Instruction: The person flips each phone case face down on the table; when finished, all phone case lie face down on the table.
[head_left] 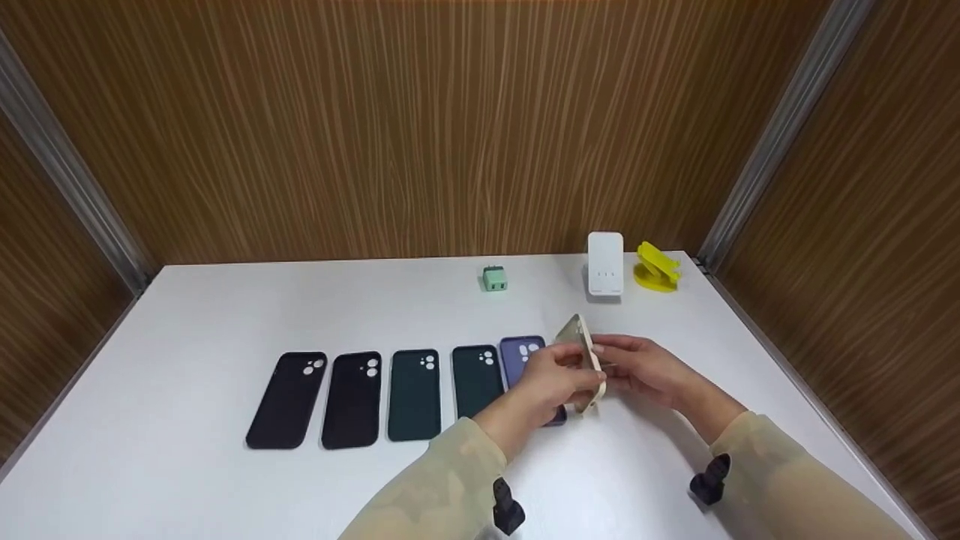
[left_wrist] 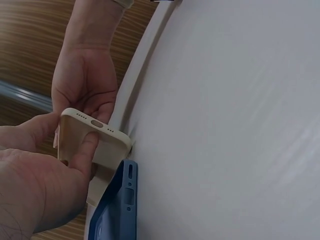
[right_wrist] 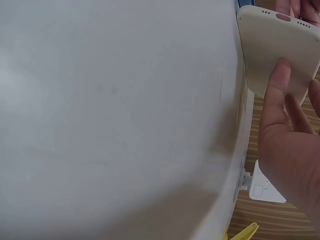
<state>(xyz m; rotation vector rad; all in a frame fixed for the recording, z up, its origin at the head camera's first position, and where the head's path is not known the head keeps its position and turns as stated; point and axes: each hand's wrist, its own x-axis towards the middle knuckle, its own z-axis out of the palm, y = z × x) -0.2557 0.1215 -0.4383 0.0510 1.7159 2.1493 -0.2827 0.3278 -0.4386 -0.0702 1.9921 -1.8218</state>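
A cream phone case (head_left: 586,343) is held tilted on its edge above the right part of the white table. My left hand (head_left: 541,386) grips it from the left, with a finger pressed against its inner face, as the left wrist view shows. On the other side, my right hand (head_left: 651,371) holds the case, its fingers (right_wrist: 281,75) against the smooth outer back. Right beside the left hand lies a purple phone case (head_left: 514,358), partly covered by that hand; it looks blue in the left wrist view.
Left of the purple case, two dark green cases (head_left: 415,397) and two black cases (head_left: 286,401) lie in a row. Farther back stand a mint-green charger plug (head_left: 495,278), a white upright device (head_left: 605,262) and a yellow phone stand (head_left: 657,268). Wood-grain panels (head_left: 420,135) enclose the table.
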